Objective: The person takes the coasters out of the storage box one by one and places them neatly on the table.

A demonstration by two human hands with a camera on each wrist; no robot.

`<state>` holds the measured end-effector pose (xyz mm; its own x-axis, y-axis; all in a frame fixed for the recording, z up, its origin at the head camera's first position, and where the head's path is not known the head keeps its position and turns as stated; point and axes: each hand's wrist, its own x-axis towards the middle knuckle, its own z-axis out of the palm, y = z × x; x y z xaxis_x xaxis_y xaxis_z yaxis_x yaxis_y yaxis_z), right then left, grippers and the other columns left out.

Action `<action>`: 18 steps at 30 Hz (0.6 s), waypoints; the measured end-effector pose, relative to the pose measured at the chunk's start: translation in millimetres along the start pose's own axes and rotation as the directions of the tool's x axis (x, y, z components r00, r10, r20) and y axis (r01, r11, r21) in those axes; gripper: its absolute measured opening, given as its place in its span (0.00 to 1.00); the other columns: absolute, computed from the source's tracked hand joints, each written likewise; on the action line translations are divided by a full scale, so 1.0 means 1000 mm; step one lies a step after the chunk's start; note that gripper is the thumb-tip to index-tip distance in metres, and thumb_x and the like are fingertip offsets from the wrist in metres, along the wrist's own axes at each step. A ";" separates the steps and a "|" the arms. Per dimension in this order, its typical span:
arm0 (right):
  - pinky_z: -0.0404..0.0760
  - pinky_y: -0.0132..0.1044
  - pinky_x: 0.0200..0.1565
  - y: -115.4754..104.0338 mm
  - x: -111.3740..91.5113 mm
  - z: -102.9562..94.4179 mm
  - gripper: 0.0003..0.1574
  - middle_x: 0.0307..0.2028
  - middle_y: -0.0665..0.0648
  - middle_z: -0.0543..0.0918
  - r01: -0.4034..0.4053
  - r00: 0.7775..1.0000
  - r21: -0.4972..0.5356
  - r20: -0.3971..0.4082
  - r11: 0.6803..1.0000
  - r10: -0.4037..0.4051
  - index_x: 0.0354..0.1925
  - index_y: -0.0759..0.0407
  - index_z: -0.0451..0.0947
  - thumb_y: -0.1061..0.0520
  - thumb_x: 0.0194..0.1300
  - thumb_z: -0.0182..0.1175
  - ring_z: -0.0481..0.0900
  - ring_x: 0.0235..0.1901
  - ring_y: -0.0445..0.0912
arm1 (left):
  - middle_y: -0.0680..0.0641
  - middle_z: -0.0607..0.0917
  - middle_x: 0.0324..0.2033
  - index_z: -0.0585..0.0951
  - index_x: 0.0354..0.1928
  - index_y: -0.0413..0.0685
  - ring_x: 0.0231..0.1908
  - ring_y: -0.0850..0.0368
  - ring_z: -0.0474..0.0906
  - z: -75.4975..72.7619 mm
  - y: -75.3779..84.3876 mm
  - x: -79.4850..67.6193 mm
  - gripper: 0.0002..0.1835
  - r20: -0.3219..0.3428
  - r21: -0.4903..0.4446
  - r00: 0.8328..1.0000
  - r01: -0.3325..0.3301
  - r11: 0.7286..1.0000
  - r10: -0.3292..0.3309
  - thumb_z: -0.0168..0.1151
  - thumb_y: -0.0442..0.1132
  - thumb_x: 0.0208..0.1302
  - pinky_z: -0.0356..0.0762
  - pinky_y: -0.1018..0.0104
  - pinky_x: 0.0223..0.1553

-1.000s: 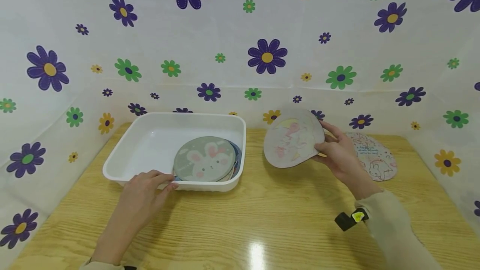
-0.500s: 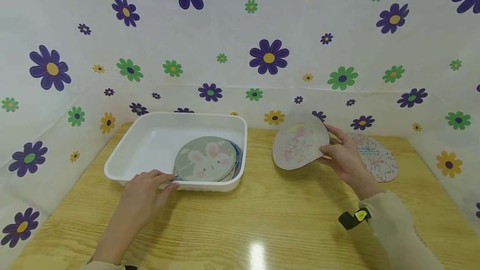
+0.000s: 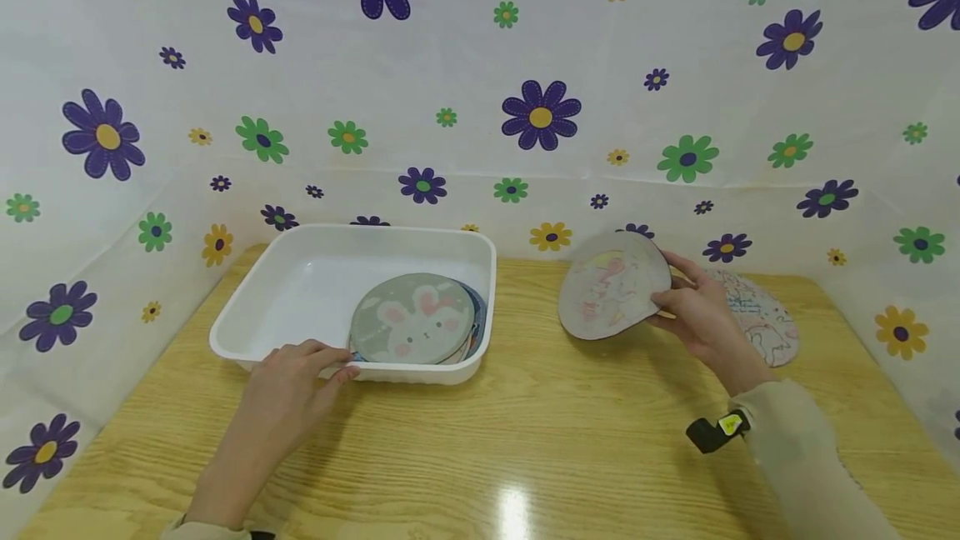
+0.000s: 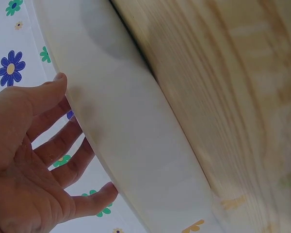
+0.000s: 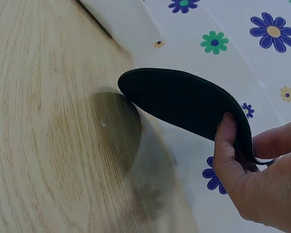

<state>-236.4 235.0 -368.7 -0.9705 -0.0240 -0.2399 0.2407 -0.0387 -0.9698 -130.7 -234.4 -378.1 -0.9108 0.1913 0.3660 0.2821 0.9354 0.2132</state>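
My right hand [image 3: 697, 311] grips the right edge of a round mouse pad [image 3: 611, 286] with a faint pink-and-yellow print, raised above the table. In the right wrist view its underside [image 5: 169, 97] is dark and the pad bends near the fingers. Behind that hand, another printed mouse pad [image 3: 772, 332] lies flat, partly covered by the hand. With thumb outside and fingers over the edge, my left hand [image 3: 288, 382] pinches the front rim of a white plastic basin [image 3: 300, 273]. Inside the basin, a grey-green pad with a bunny face [image 3: 420, 319] tops a stack of round pads.
The wood-grain table [image 3: 480, 457] carries everything. A white flowered cloth [image 3: 465, 65] hangs behind and along both sides. On the right sleeve sits a black wrist strap with a yellow label [image 3: 720, 430].
My right hand has carried the mouse pad a little to the right and slightly down, closer to the flat pad. My left hand stays on the basin rim.
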 end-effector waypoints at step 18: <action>0.81 0.49 0.50 0.007 0.015 -0.016 0.45 0.70 0.69 0.54 0.073 0.997 -0.340 -0.011 0.938 -0.081 0.74 0.49 0.45 0.70 0.64 0.45 0.68 0.58 0.60 | 0.46 0.87 0.38 0.86 0.43 0.49 0.40 0.42 0.82 0.000 0.000 0.000 0.13 0.007 -0.006 1.000 0.013 1.000 -0.013 0.67 0.47 0.58 0.77 0.44 0.41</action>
<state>-249.4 250.1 -379.7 -0.9870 -0.0099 -0.1607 0.1503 0.3016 -0.9415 -130.8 -234.0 -377.4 -0.9165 0.1810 0.3567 0.2719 0.9359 0.2238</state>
